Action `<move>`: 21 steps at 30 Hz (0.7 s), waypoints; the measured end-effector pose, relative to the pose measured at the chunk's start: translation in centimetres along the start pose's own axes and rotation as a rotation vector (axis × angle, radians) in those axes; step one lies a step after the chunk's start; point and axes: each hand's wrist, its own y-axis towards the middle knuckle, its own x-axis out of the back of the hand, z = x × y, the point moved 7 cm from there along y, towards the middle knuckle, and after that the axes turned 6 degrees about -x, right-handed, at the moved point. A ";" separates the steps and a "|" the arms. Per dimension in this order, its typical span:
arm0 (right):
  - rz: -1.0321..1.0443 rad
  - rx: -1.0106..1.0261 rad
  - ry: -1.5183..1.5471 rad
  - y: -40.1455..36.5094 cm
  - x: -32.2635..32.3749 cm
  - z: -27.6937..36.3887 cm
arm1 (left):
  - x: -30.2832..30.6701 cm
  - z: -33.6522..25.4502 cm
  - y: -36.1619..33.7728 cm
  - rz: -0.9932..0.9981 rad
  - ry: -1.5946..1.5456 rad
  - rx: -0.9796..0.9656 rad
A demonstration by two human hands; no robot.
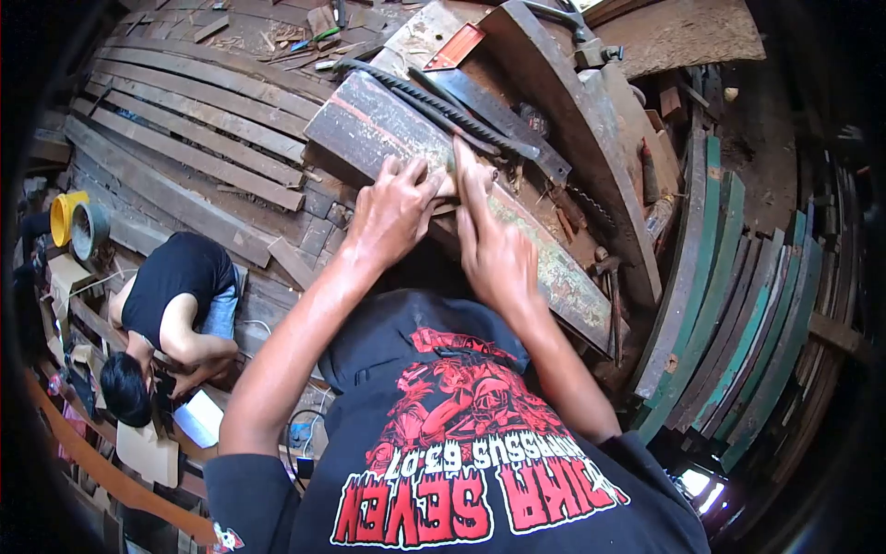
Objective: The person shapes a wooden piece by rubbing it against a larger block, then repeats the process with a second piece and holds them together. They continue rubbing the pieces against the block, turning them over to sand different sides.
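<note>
Over a worn plank bench (378, 125) with flaking paint, my two hands meet at a small pale piece of wood (448, 187), mostly covered by fingers. My left hand (392, 214) is closed, its fingers curled against the piece. From the other side my right hand (498, 251) pinches at it, with the index finger stretched along it. Just beyond my fingertips lies a dark, toothed curved blade (434, 103). Beside that is a handsaw (503, 111) with an orange handle (456, 46).
A tall curved board (581, 120) stands along the right of the bench, with a hammer (609, 268) and loose tools near it. Green-edged planks (711, 305) are stacked at right. Long slats (203, 120) lie at left. Another person (180, 295) crouches at lower left near buckets (89, 229).
</note>
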 end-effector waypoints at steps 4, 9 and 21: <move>-0.036 0.018 0.260 -1.8 -1.4 -0.1 | -0.1 0.1 0.0 -0.027 -0.057 0.024; -0.057 -0.056 0.163 0.6 -1.0 -1.3 | 0.4 -1.1 0.5 0.051 0.014 -0.009; 0.026 -0.055 1.157 4.9 -2.4 -6.3 | 1.2 -1.5 1.6 -0.036 -0.071 -0.045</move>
